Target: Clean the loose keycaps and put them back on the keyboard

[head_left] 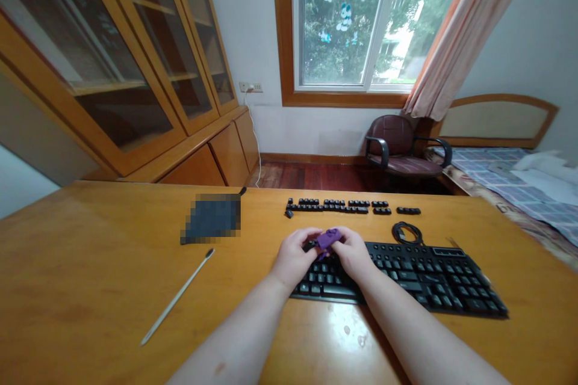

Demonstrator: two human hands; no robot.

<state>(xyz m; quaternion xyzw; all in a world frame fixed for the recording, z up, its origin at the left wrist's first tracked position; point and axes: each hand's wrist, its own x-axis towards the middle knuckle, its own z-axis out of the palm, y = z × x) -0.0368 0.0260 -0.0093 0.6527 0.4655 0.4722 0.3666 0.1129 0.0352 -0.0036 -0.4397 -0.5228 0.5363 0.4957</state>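
My left hand and my right hand meet above the left part of a black keyboard. A small crumpled purple cloth is between their fingers. The right thumb and fingers pinch the cloth, and the left fingertips close on its left side. Whether something small is wrapped inside the cloth is hidden. Behind the hands, loose black keycaps stand in two rows on the wooden desk. One keycap sits apart at the left end of these rows.
A coiled black cable lies behind the keyboard. To the left are a thin pale stick with a dark tip and a dark blurred-out item. Beyond the desk are a glass-door cabinet, an armchair and a bed.
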